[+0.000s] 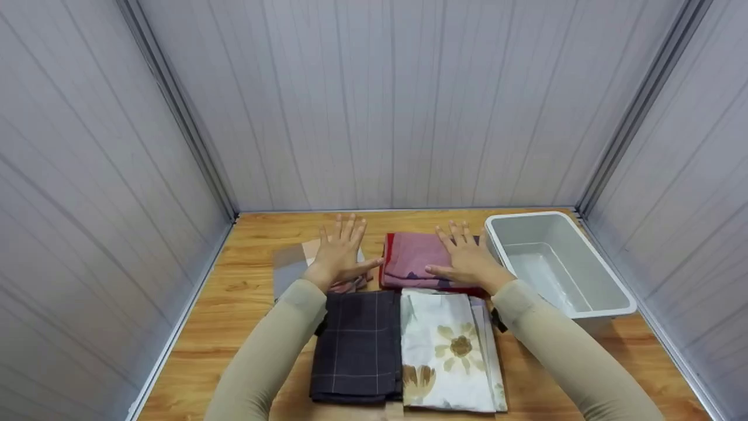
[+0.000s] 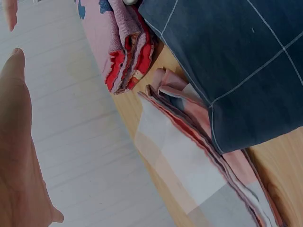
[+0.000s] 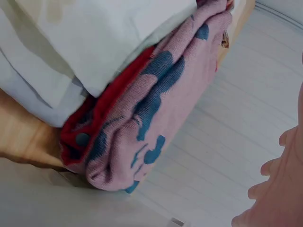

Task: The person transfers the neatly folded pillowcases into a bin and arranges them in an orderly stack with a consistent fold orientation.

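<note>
Fingers spread, my left hand [image 1: 340,251] hovers over a folded checked cloth [image 1: 287,270] in grey, white and peach. My right hand [image 1: 468,257], also with straight spread fingers, is above a folded pink cloth [image 1: 416,254] with dark blue patches and a red layer beneath. Neither hand holds anything. Nearer to me lies a folded dark cloth [image 1: 362,345] with thin pale lines. To its right is a folded white cloth [image 1: 447,356] with a brown flower print. In the left wrist view the checked cloth [image 2: 182,156] shows several layered edges; the pink cloth [image 3: 142,113] fills the right wrist view's middle.
A light grey plastic bin [image 1: 605,266] stands on the right of the wooden table [image 1: 234,327], beside my right forearm. Pale panel walls [image 1: 391,105] enclose the table at the back and both sides.
</note>
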A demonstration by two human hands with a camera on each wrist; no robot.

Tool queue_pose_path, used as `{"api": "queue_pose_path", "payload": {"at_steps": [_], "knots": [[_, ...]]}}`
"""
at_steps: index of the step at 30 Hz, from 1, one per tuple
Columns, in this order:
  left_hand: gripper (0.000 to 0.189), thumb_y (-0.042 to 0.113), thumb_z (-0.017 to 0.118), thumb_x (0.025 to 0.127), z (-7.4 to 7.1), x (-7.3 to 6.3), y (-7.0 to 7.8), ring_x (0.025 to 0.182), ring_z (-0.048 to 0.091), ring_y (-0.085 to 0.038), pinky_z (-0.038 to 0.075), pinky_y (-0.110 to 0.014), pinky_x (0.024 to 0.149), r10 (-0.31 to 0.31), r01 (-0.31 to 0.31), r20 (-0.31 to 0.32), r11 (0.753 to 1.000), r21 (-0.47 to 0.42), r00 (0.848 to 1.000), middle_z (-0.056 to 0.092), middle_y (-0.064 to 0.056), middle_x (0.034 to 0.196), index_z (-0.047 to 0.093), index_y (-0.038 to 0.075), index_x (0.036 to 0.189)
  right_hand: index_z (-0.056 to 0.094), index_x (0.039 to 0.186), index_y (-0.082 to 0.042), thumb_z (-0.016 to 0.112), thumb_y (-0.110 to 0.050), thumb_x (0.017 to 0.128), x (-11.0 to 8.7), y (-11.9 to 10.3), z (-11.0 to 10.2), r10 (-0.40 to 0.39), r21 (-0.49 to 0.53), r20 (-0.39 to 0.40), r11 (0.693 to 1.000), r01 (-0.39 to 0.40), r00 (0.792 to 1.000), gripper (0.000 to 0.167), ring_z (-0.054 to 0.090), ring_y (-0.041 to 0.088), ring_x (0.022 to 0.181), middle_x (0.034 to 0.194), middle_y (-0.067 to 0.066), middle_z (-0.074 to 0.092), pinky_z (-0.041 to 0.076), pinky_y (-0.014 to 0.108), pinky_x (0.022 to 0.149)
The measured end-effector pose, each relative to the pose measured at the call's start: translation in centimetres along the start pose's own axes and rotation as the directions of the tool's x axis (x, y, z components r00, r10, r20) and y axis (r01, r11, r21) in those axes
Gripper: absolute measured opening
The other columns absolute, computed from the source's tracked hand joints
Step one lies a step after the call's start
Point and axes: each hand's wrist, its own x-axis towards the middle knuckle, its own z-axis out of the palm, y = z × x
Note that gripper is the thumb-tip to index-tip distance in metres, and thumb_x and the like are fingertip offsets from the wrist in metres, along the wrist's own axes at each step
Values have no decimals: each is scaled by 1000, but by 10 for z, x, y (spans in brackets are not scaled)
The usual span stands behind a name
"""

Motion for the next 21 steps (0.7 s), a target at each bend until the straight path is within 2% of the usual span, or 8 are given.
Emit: {"api": "queue_pose_path", "payload": {"at_steps": [5, 9, 12, 21], "knots": [[107, 79, 48, 100, 4, -2, 4, 169, -3, -46, 1, -81, 127, 4, -4, 7, 1000, 0, 1000, 3, -17, 183, 10, 14, 176, 19, 175, -12, 58, -75, 100, -1, 0, 8, -12, -20, 6, 1000, 12, 1000, 105, 10, 56, 164, 179, 28, 15, 5, 85, 123], [107, 79, 49, 100, 5, -4, 9, 169, 3, -46, 5, -80, 128, 11, -11, -13, 1000, 16, 1000, 9, -18, 183, 13, 13, 176, 20, 175, -12, 62, -69, 101, -2, 2, 10, -15, -23, -7, 1000, 15, 1000, 102, 11, 56, 164, 178, 28, 17, 6, 86, 123], [106, 78, 50, 100, 5, -4, 10, 169, 4, -45, 6, -80, 128, 9, -8, -18, 1000, 22, 1000, 9, -18, 183, 13, 14, 176, 22, 174, -11, 64, -66, 101, -3, 4, 10, -21, -23, -19, 1000, 21, 1000, 100, 13, 56, 164, 178, 29, 19, 6, 86, 123], [107, 78, 50, 100, 7, -3, 9, 169, 5, -46, 11, -80, 127, 23, -23, -7, 1000, 15, 1000, 9, -19, 183, 13, 14, 176, 27, 172, -8, 62, -68, 101, -9, 5, 12, -29, 13, -12, 999, 29, 1000, 100, 17, 58, 163, 177, 29, 22, 7, 85, 124]]}}
